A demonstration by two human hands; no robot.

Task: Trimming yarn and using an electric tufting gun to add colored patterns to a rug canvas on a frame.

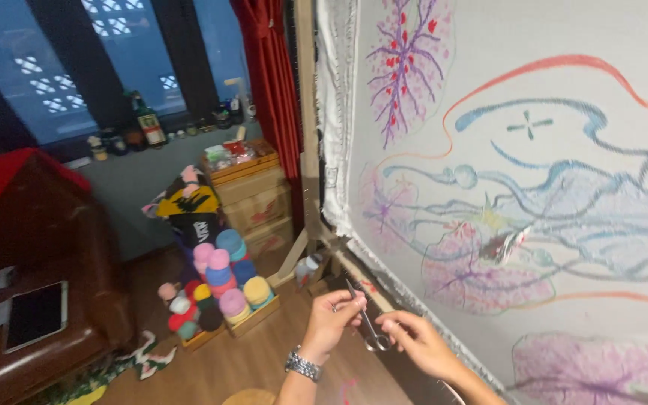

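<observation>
Scissors (369, 328) (one pair), two hands holding, left hand (331, 319), right hand (421, 346).

We're in a home craft studio, prob. for rug tufting. Big cloth (564, 172) w/ a drawn pattern in purple, blue & red is stretched on a wooden frame (310, 150). Yarn cones (219, 289) in many colours sit in crates on the wood floor (256, 360). Cardboard boxes (253, 199), red curtain (268, 75), brown sofa (54, 300) & bottles on the windowsill (144, 124) say lived-in room.
</observation>
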